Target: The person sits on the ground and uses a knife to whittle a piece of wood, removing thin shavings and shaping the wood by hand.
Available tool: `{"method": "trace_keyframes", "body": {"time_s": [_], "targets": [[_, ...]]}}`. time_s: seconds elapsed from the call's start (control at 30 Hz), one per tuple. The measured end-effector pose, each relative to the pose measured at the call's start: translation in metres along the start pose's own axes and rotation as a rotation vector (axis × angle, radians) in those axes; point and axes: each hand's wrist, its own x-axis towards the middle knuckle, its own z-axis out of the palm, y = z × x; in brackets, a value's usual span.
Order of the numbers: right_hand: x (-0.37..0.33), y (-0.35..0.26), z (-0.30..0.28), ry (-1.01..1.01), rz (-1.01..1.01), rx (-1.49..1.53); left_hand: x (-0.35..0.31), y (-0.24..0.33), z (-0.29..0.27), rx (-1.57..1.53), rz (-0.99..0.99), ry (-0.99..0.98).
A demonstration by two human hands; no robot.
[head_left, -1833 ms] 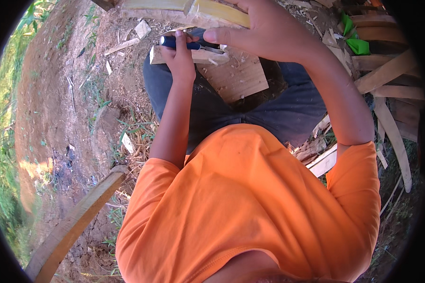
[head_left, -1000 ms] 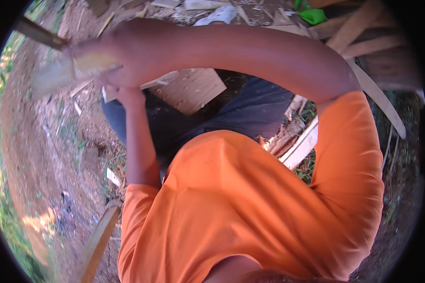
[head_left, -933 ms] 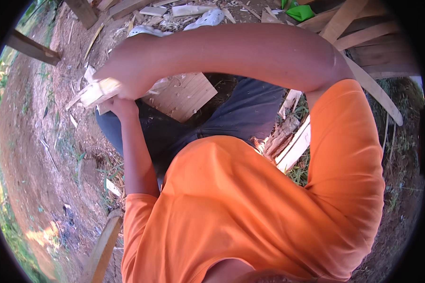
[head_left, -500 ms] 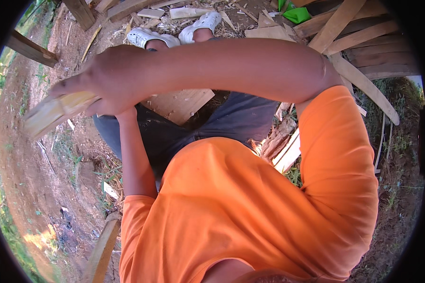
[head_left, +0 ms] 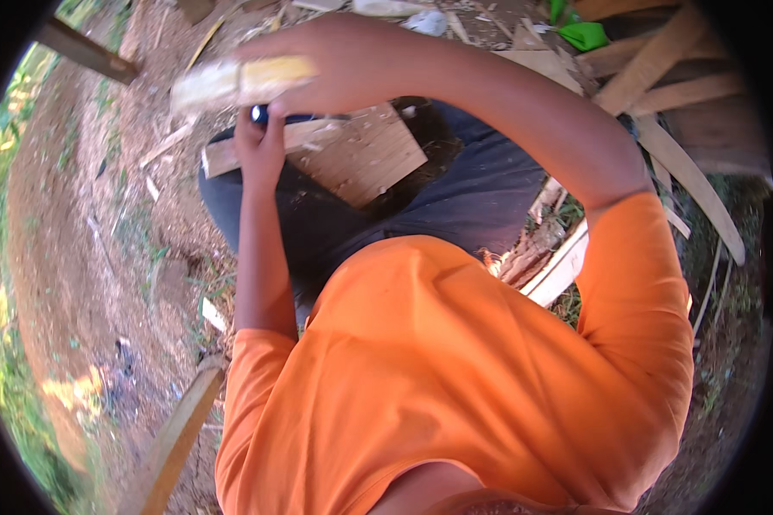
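My right hand (head_left: 339, 60), smeared by motion, reaches across and grips a thick pale wooden block (head_left: 242, 81). Just below the block, my left hand (head_left: 262, 142) is closed around a dark-handled chisel (head_left: 259, 113) with a shiny round butt end. The chisel's dark shaft points right, and its tip is hard to make out. Beside the left hand a narrow wooden strip (head_left: 223, 158) runs over my thigh, its right end on a flat wooden board (head_left: 374, 159) between my legs. Whether the block touches the chisel, I cannot tell.
Planks (head_left: 661, 64) are heaped at the far right, near a green plastic piece (head_left: 582, 35). A split log (head_left: 545, 249) lies by my right thigh. Wooden posts (head_left: 86, 50) stand at the left. Chips and offcuts litter the dirt ground.
My right hand has swung the block rightward and away from me. My left hand, mostly hidden before, now shows with the chisel and strip. The view has shifted slightly.
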Motion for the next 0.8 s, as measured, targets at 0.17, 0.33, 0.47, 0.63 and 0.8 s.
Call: {"method": "trace_keyframes", "body": {"time_s": [0.17, 0.33, 0.47, 0.63, 0.8], "targets": [[-0.042, 0.001, -0.017, 0.129, 0.218, 0.293, 0.003, 0.050, 0.007, -0.351, -0.041, 0.079], [-0.122, 0.021, 0.003, 0.372, 0.558, 0.661, -0.003, 0.076, 0.004, -0.372, 0.132, 0.164], [-0.167, 0.034, 0.025, 0.443, 0.753, 0.815, -0.008, 0.076, -0.014, -0.318, 0.173, 0.251], [-0.198, 0.037, 0.034, 0.435, 0.825, 0.885, -0.012, 0.073, -0.016, -0.337, 0.155, 0.320], [-0.206, 0.035, 0.033, 0.435, 0.802, 0.895, -0.006, 0.085, -0.021, -0.247, 0.166, 0.340]]}}
